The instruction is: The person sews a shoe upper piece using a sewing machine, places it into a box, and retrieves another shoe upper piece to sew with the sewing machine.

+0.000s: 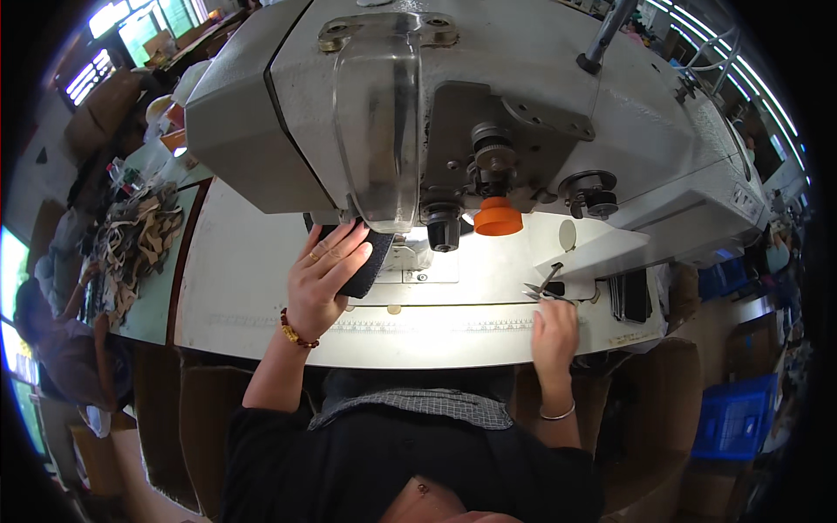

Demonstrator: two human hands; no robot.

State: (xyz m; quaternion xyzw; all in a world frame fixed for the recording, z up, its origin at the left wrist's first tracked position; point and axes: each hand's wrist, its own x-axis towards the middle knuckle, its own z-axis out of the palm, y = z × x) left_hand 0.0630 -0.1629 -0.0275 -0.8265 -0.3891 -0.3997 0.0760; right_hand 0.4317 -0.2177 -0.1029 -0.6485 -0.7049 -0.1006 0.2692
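My left hand [324,277] lies with its fingers stretched over a dark, stiff-looking piece of material [370,268] under the sewing machine's head [379,122]. The far part of that piece is hidden by the fingers and the machine. Over on the right, my right hand [555,329] has its fingers curled at the handles of small metal scissors [542,291]. Their blades are parted and point to the left and away from me. A little dark item lies beside the scissors, too small to name.
Several flat dark pieces [630,297] are stacked on the machine table's [235,296] right end. An orange knob [498,216] juts from the machine. Cut scraps [139,253] heap on the left table, near another person [70,336]. A blue crate [735,417] stands right.
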